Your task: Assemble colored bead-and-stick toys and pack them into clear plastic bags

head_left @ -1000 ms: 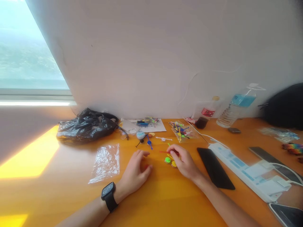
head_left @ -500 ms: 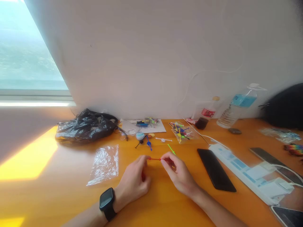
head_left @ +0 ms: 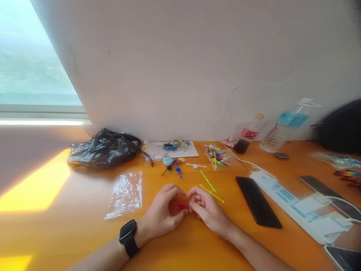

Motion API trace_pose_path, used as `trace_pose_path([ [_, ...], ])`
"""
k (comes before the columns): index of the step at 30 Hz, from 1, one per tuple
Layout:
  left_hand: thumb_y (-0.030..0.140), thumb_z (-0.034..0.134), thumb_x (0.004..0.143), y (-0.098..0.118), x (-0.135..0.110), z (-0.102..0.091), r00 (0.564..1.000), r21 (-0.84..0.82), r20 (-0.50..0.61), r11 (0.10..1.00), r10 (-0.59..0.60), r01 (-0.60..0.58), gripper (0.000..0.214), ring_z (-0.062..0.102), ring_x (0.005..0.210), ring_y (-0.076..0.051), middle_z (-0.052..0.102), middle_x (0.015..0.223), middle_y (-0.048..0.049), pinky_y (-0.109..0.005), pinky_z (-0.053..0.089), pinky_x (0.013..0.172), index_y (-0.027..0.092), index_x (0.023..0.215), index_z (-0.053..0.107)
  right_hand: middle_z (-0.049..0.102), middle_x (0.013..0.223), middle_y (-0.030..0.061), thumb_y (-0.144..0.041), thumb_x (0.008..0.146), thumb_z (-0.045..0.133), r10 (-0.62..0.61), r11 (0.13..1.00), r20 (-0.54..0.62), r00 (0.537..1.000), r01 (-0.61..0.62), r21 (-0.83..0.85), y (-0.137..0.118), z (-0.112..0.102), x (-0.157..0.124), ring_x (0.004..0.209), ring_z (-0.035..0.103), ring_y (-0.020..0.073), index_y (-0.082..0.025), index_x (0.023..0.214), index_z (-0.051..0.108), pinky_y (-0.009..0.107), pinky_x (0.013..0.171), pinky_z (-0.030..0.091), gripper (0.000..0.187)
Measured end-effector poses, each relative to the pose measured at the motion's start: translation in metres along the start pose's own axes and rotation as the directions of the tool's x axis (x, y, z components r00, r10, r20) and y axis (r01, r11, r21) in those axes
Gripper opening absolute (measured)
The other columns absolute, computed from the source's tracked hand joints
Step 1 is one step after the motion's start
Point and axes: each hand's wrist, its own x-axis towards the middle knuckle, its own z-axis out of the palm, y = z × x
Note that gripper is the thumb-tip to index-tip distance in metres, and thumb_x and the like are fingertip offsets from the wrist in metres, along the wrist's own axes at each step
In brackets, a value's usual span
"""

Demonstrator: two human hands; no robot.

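Observation:
My left hand [head_left: 165,209], with a black watch [head_left: 129,237] on the wrist, curls its fingers and thumb around a small red plastic arrow [head_left: 181,206]. Fingers bent into a pinch, my right hand [head_left: 207,209] meets the left one's fingertips at the arrow. Most of the arrow is blurred or hidden by the fingers. Just beyond my right hand lie a yellow arrow [head_left: 213,193] and a green arrow [head_left: 208,181]. Farther back are a white arrow [head_left: 195,165], a blue arrow [head_left: 178,170] and a black arrow [head_left: 167,170].
An empty clear bag [head_left: 125,195] lies left, before a black plastic bag [head_left: 104,150]. A bag of coloured arrows [head_left: 217,157] lies near the wall. To the right are a black phone [head_left: 258,201], a power strip [head_left: 290,203], a cola bottle [head_left: 246,139] and a water bottle [head_left: 278,131].
My hands have come together, and the red arrow, stretched level between the fingertips before, is now lower and nearer me within the left hand's curve. The yellow arrow has come into full view.

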Motion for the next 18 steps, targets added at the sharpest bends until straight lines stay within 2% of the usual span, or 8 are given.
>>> trace_pose_path([
  [2,0.017,0.069,0.083,0.0022,0.0007,-0.0008,0.999,0.022,0.038,1.000,0.021,-0.021,0.011,0.064,0.088,-0.020,0.068,0.094,-0.0048,-0.032,0.051,0.080,0.022,0.093,0.066,0.061,0.079,-0.0013,-0.020,0.092,0.058,-0.017,1.000,0.037,0.999,0.017,-0.001,0.0008,0.0006,-0.0002,0.075,0.060,0.0145,-0.020,0.094,0.059,0.027,0.073,0.048,0.003],
  [4,0.018,0.066,0.085,0.0036,0.0010,-0.0009,0.999,0.040,0.050,0.999,0.018,-0.020,0.006,0.063,0.082,-0.019,0.068,0.089,-0.0050,-0.031,0.050,0.075,0.022,0.089,0.068,0.060,0.079,-0.0012,-0.022,0.094,0.057,-0.031,0.999,0.047,0.998,0.032,-0.028,0.0019,0.0006,-0.0004,0.076,0.060,0.0149,-0.020,0.093,0.059,0.027,0.073,0.048,0.003],
  [11,0.016,0.058,0.088,0.0060,0.0011,-0.0025,0.999,0.073,0.039,0.997,-0.011,0.008,0.016,0.062,0.073,-0.018,0.068,0.080,-0.0052,-0.030,0.048,0.069,0.021,0.086,0.073,0.059,0.082,0.0003,-0.024,0.096,0.056,-0.096,0.968,-0.013,0.995,0.090,-0.235,0.0063,0.0019,-0.0027,0.074,0.056,0.0153,-0.021,0.093,0.060,0.026,0.067,0.046,0.006],
  [18,0.016,0.057,0.088,0.0052,0.0030,-0.0020,0.999,0.019,0.028,1.000,-0.016,0.015,0.019,0.062,0.073,-0.018,0.070,0.080,-0.0059,-0.029,0.048,0.068,0.020,0.081,0.074,0.058,0.080,0.0000,-0.020,0.095,0.053,-0.105,0.949,-0.020,0.994,0.094,-0.302,0.0050,0.0034,-0.0035,0.072,0.053,0.0160,-0.021,0.092,0.062,0.027,0.065,0.043,0.010],
])
